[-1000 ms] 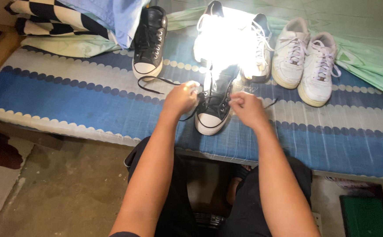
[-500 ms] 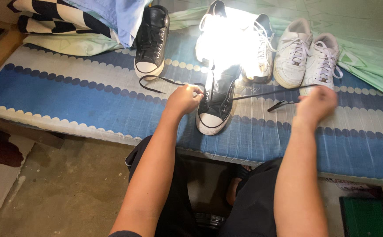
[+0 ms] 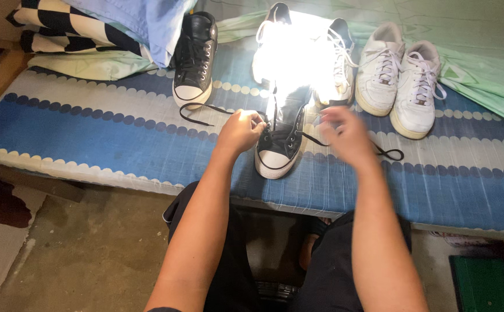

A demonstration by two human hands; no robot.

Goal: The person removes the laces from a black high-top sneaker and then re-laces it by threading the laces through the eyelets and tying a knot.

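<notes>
A black high-top sneaker (image 3: 281,141) with a white toe cap stands on the blue patterned mattress (image 3: 90,127), toe toward me. My left hand (image 3: 240,130) is closed on the left side of the sneaker, pinching its black lace (image 3: 205,110). My right hand (image 3: 344,133) hovers just right of the sneaker, blurred, fingers apart. The right end of the lace (image 3: 387,152) lies loose on the mattress beyond it.
A second black high-top (image 3: 194,58) stands at the back left. Two sneakers sit washed out by glare (image 3: 298,52), and a white pair (image 3: 399,78) stands at the right. Checked and blue cloth (image 3: 107,23) lies back left. Bare floor (image 3: 61,248) is below.
My right hand pulled the lace out far to the right, then let it drop and came back beside the sneaker. My left hand stayed on the sneaker.
</notes>
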